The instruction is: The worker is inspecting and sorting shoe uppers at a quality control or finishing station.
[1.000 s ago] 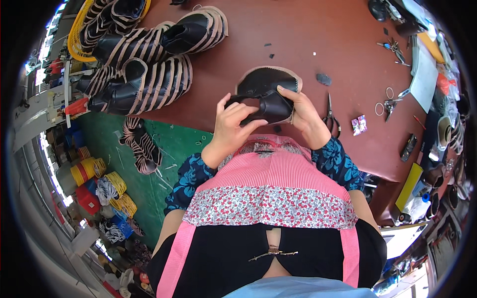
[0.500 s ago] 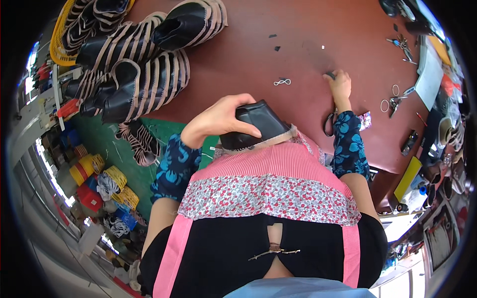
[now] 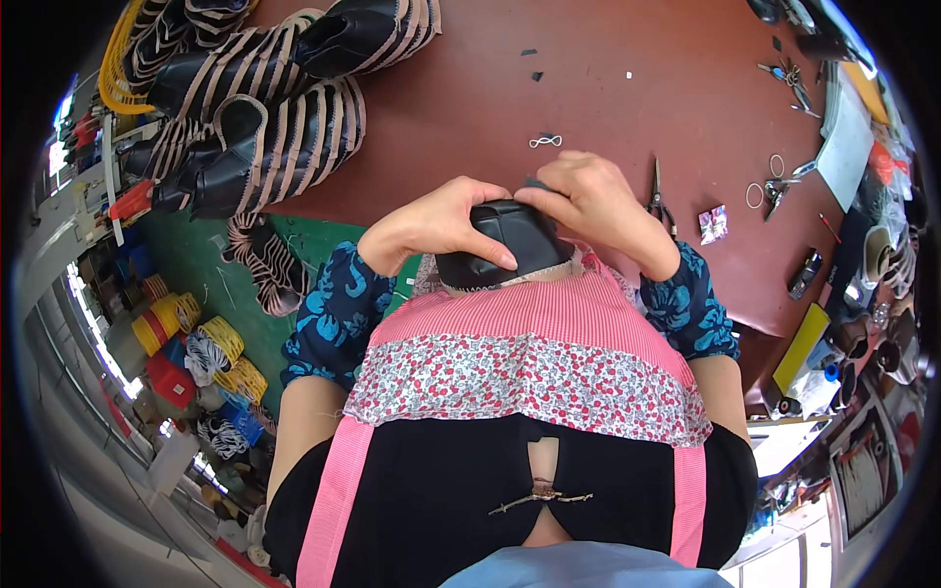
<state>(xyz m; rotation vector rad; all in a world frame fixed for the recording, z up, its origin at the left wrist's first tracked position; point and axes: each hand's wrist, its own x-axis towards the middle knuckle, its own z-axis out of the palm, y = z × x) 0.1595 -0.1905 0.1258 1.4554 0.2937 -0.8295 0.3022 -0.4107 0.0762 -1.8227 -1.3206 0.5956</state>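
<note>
A black leather shoe upper (image 3: 520, 240) with a pale raw edge rests in my lap against the pink apron (image 3: 529, 323). My left hand (image 3: 436, 227) grips it, thumb laid across the near side and fingers behind. Bent over its top from the right, my right hand (image 3: 598, 201) pinches a small dark grey piece (image 3: 532, 183) at the far edge of the upper. What that piece is, I cannot make out, as the fingers cover most of it.
Stacks of black uppers (image 3: 333, 127) with pale edges lie at the far left beside a yellow basket (image 3: 116, 73). On the red-brown table (image 3: 490, 108) are a looped white cord (image 3: 545, 141), dark scissors (image 3: 658, 186), a small packet (image 3: 714, 224) and more scissors (image 3: 777, 191).
My right hand has come from the table on the right to the upper, bringing the small dark piece. The scissors it partly covered now show. My left hand keeps its hold.
</note>
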